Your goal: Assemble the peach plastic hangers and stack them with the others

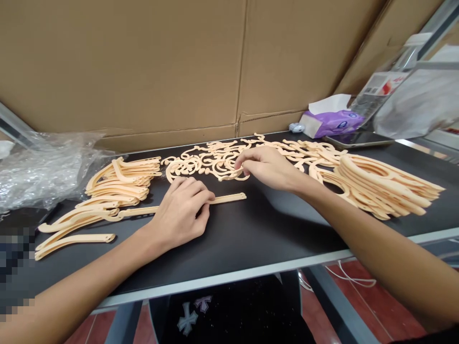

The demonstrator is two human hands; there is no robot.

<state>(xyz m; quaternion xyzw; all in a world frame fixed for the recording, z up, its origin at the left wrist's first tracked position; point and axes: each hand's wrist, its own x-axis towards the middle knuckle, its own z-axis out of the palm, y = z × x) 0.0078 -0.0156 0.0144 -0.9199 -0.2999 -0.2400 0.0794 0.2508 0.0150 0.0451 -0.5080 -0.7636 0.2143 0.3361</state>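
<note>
A crumpled clear plastic bag (46,167) lies at the far left edge of the black table (251,234). Just right of it sits a fanned stack of hanger arms (122,179) in peach plastic, with a few loose arms (71,239) nearer the front edge.

The left hand (182,212) rests on a long peach strip (227,196) that lies flat near the table's middle. The fingers are bent, with index and thumb pinched on the strip and pressing it to the surface.

Beyond it spreads a tangled pile of curved hook pieces (201,165). The right hand (267,167) reaches into that pile from the right, fingertips closed on one hook piece (233,176) at its near edge.

Further right lies a stack of hanger bodies (380,186), with a purple tissue pack (332,122) and a phone (358,139) behind it.

The hooks look interlocked, so lifting one could drag its neighbours along and scatter them. The thin strip could skid or flex if the left hand's pressure lets up. A forearm sweep could knock the right stack out of line.
</note>
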